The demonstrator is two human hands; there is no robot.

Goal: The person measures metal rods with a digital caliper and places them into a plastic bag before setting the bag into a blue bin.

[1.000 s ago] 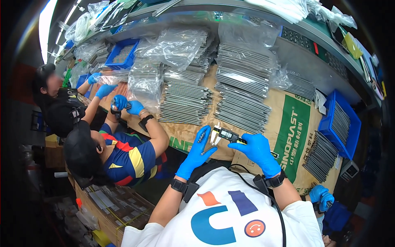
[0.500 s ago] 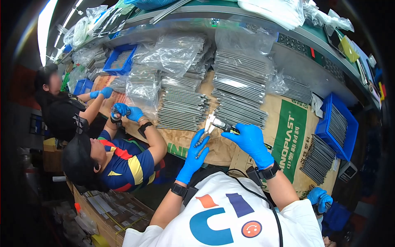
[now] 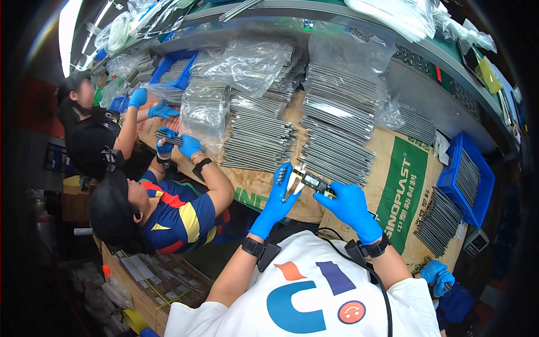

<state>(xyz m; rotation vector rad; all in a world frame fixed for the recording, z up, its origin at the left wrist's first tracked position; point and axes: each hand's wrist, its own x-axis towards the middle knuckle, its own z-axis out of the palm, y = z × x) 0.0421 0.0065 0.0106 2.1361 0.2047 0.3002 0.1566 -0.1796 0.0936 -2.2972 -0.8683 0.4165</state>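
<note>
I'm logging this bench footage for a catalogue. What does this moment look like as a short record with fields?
Setting: workbench covered with brown paper sacks
Left hand: blue glove, pinching a small bundle of metal rods at the caliper jaws
Right hand: blue glove, gripping the body of a digital caliper
On bench: stacked rows of metal rods, some in clear plastic bags
Right side: blue bin holding more rods
Left side: two other people in blue gloves handling rods

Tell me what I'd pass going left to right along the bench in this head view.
Blue tray → bagged rods → left hand → caliper → right hand → green-printed sack → blue bin.
</note>
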